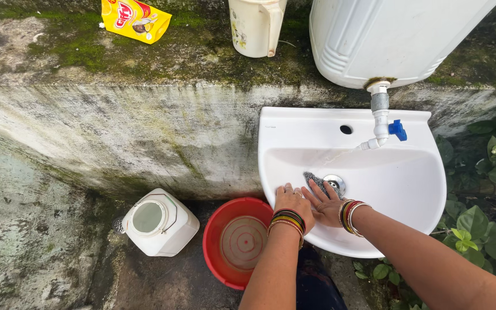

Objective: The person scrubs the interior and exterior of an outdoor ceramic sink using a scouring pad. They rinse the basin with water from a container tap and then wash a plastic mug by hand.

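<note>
A white wash basin hangs on a mossy concrete wall. My left hand lies flat on the basin's near left slope, fingers spread. My right hand presses a grey steel scrubber against the basin floor, just left of the metal drain. Both wrists wear coloured bangles. A white pipe with a blue tap comes down from a big white water tank above the basin.
A red bucket stands on the ground left of the basin, with a white lidded jar beside it. On the wall top sit a yellow packet and a cream jug. Green plants grow at the right.
</note>
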